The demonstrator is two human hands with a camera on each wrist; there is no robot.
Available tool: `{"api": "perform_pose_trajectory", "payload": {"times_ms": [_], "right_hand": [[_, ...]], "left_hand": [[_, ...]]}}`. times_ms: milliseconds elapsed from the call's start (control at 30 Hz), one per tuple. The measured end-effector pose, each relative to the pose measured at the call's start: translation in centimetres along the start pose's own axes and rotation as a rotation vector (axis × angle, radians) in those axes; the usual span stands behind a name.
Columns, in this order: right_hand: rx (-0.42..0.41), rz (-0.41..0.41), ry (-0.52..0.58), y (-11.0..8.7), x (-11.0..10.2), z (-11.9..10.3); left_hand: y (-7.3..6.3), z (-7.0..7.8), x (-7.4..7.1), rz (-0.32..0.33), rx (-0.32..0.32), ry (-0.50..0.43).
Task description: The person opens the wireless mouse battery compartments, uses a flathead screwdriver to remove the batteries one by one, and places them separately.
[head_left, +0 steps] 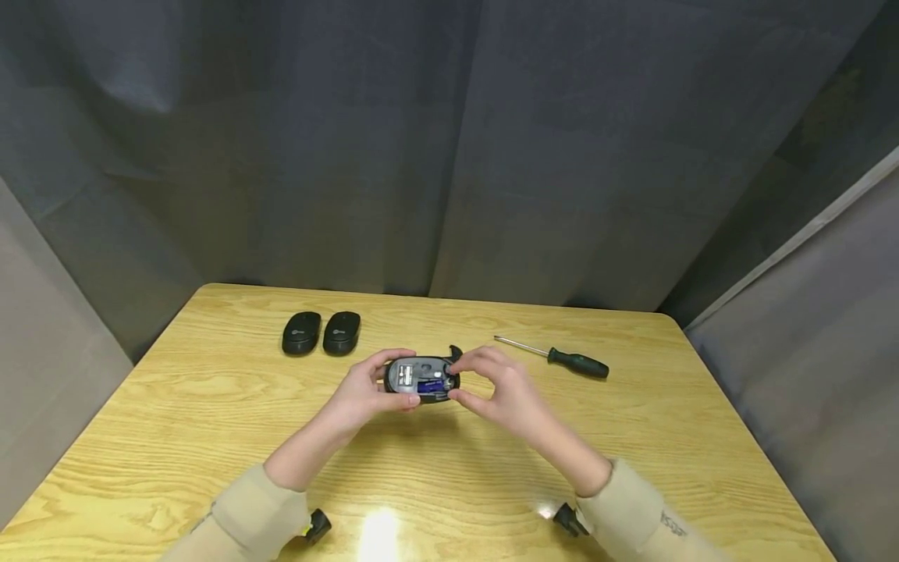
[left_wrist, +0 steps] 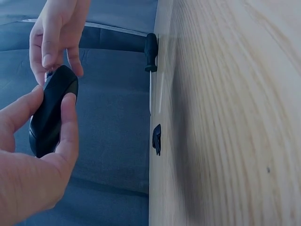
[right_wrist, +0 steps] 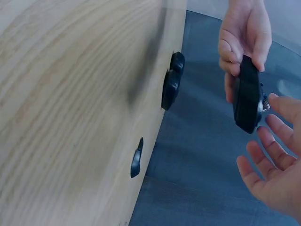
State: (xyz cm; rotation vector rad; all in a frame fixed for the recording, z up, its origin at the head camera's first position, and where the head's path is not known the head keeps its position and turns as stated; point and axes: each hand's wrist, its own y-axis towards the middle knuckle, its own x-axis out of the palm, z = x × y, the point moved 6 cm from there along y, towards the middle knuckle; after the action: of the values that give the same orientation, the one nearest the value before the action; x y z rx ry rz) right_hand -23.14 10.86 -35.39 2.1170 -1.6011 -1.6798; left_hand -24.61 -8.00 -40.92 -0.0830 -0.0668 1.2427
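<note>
My left hand [head_left: 361,398] grips a black computer mouse [head_left: 400,375] above the table, underside toward the head camera. The mouse's battery bay is uncovered, and a blue battery [head_left: 430,386] lies in it. At the bay's end, my right hand [head_left: 502,386] has its thumb and index finger right at a small silvery metal part [right_wrist: 265,104]. The other right fingers [right_wrist: 251,153] are spread and relaxed in the right wrist view. In the left wrist view, the mouse shows its smooth dark shell between my left thumb and fingers.
Two more black mice [head_left: 301,333] stand side by side at the back left. A screwdriver [head_left: 576,363] with a dark green handle lies at the back right. A small black curved piece [left_wrist: 157,140] rests on the table [head_left: 175,437] behind the held mouse. Dark curtains [head_left: 316,156] hang behind.
</note>
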Motion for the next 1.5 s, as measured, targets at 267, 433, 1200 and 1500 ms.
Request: {"api": "perform_pose_trajectory", "payload": {"times_ms": [267, 433, 1200, 1500], "right_hand": [[-0.018, 0.020, 0.007, 0.0, 0.5, -0.3], [-0.035, 0.020, -0.005, 0.2, 0.5, -0.4], [0.036, 0.078, 0.125, 0.3, -2.6, 2.3], [0.289, 0.058, 0.139, -0.4, -3.0, 6.3]], "left_hand": [[0.1, 0.0, 0.1, -0.008, 0.014, 0.004], [0.1, 0.1, 0.0, 0.000, 0.005, 0.017], [1.1, 0.7, -2.5, 0.088, 0.053, 0.104], [3.1, -0.9, -4.7, 0.174, 0.002, 0.169]]}}
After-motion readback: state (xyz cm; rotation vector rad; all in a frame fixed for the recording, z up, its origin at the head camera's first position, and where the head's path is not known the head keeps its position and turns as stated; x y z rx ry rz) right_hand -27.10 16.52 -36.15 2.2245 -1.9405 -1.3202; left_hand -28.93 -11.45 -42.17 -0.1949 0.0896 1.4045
